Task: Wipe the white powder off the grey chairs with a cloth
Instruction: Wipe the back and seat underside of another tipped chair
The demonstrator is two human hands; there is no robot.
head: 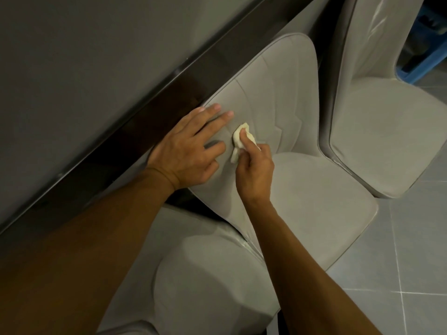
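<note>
A grey upholstered chair (285, 97) stands in the middle, its backrest leaning against the table edge. My right hand (254, 170) pinches a small crumpled white cloth (242, 139) and presses it against the lower left of the backrest. My left hand (186, 148) lies flat with fingers spread on the backrest's left edge, just beside the cloth. I cannot make out white powder on this chair. A second grey chair (382, 131) stands to the right, with pale streaks near the top of its backrest. A third grey chair (208, 281) is below, partly under my arms.
A dark grey table top (84, 56) with a glossy dark edge band (154, 112) runs diagonally across the left. Grey floor tiles (411, 250) fill the lower right. A blue plastic crate (425, 44) sits at the top right behind the second chair.
</note>
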